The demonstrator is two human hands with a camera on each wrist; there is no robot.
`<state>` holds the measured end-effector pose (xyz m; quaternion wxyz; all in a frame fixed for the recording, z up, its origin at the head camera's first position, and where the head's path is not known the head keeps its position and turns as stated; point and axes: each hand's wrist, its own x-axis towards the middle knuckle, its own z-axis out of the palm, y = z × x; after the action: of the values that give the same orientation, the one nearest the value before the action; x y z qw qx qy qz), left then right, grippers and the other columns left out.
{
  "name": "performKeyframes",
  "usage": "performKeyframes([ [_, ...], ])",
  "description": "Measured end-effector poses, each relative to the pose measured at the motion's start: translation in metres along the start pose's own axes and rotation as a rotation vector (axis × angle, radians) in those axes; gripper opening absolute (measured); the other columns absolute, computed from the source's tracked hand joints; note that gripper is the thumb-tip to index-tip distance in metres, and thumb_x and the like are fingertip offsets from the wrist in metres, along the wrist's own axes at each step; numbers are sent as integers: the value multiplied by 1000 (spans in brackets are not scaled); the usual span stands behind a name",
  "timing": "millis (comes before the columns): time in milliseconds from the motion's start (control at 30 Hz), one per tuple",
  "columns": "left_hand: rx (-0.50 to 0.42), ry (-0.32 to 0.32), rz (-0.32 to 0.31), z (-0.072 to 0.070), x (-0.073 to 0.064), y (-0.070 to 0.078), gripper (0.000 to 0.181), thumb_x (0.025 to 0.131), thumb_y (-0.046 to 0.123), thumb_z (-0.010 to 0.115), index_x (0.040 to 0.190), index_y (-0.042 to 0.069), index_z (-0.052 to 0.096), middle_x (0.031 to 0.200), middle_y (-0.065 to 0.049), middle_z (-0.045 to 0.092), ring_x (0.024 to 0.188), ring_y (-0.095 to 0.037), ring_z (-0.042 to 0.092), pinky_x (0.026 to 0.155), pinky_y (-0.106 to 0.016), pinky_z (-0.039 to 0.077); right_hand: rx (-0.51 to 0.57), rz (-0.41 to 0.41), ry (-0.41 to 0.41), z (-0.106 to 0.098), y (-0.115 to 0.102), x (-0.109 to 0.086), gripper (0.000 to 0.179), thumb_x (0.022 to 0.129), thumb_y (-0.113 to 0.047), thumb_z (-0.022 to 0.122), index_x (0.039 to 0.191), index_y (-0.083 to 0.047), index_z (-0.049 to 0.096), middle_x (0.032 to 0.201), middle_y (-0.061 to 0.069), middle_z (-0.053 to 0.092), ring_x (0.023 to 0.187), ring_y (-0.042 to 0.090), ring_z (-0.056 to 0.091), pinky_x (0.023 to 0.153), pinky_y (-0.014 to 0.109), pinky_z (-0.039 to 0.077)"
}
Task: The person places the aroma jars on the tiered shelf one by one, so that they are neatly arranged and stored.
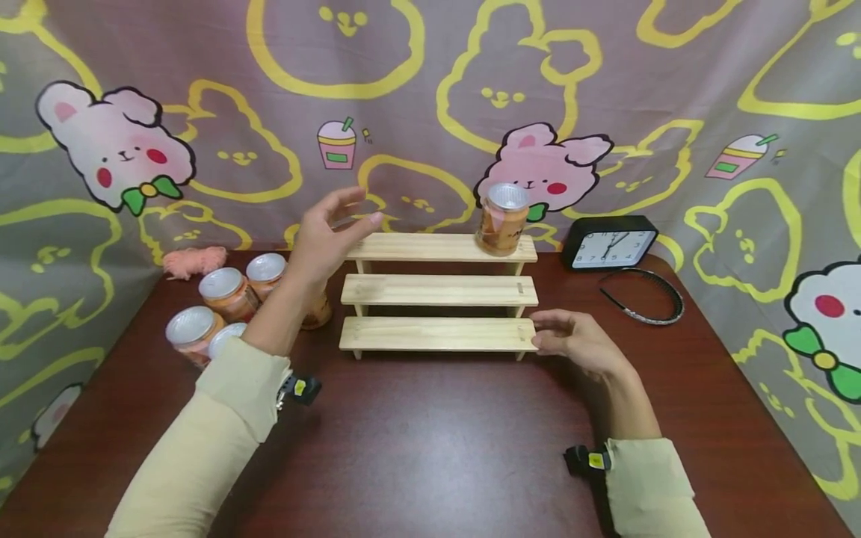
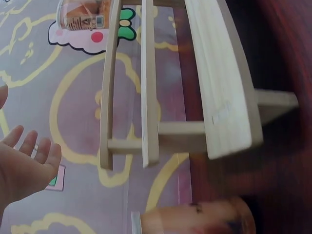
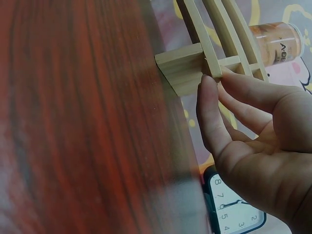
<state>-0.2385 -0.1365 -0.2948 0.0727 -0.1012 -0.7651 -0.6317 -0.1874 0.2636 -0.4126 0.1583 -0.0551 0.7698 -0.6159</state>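
A three-tier wooden display stand rests on the table, with one orange-brown can upright at the right end of its top tier. My left hand is raised by the top tier's left end, fingers spread and holding nothing; in the left wrist view that hand shows at the left edge. My right hand pinches the right end of the bottom tier between thumb and fingers, as the right wrist view shows at the board's tip.
Several more cans stand at the left, partly behind my left forearm. A pink animal figure lies behind them. At the right are a black clock and a headband. A patterned curtain hangs behind the table.
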Motion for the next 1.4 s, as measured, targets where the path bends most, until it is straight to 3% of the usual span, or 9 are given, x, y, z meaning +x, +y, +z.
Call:
performKeyframes([
  [233,46,59,-11,-18,-6,-6,58,93,30,77,143,10,57,138,-5,56,130,-25,47,101,-35,44,12,-2,8,2,0,2,50,92,8,66,136,20,46,105,17,69,89,11,67,78,30,59],
  [367,44,58,-47,-27,-11,-8,58,93,30,76,144,11,55,138,-5,55,127,-23,50,102,-37,44,23,-4,4,3,-1,1,50,92,8,66,136,20,46,104,16,69,89,11,67,78,31,59],
  [533,86,14,-68,-38,-19,-9,58,94,32,75,144,12,54,137,-4,56,122,-20,53,103,-36,42,34,-1,1,4,-2,0,50,92,8,65,136,20,45,104,16,69,89,11,67,79,31,59],
  [767,187,-170,-79,-56,-28,-11,58,96,33,72,146,12,52,143,-7,55,128,-21,52,102,-37,43,31,-16,0,3,0,1,50,92,8,65,136,21,45,106,18,69,89,11,67,78,30,59],
  [900,213,-163,-96,-64,-34,-14,58,96,33,73,145,12,52,144,-8,54,131,-21,50,103,-37,41,27,-14,6,2,1,2,48,93,9,64,135,21,46,105,16,69,89,11,68,79,31,59],
  [1133,266,-141,-94,-74,-38,-18,58,95,31,74,144,9,53,140,-9,56,128,-25,51,89,-21,47,35,-16,6,2,1,0,50,91,12,64,136,22,44,105,17,69,90,10,67,79,31,59],
  [1233,311,-154,-133,-80,-39,-22,63,93,33,76,146,8,51,144,-10,53,130,-27,48,86,-25,52,42,-8,5,2,0,0,50,92,12,64,136,21,44,105,17,69,90,9,67,79,31,59],
  [1400,373,-200,-164,-90,-41,-31,69,94,30,76,149,3,46,151,-16,46,138,-36,41,105,-49,44,46,-4,4,3,0,0,50,92,11,64,136,21,44,105,16,69,89,10,67,79,32,59],
])
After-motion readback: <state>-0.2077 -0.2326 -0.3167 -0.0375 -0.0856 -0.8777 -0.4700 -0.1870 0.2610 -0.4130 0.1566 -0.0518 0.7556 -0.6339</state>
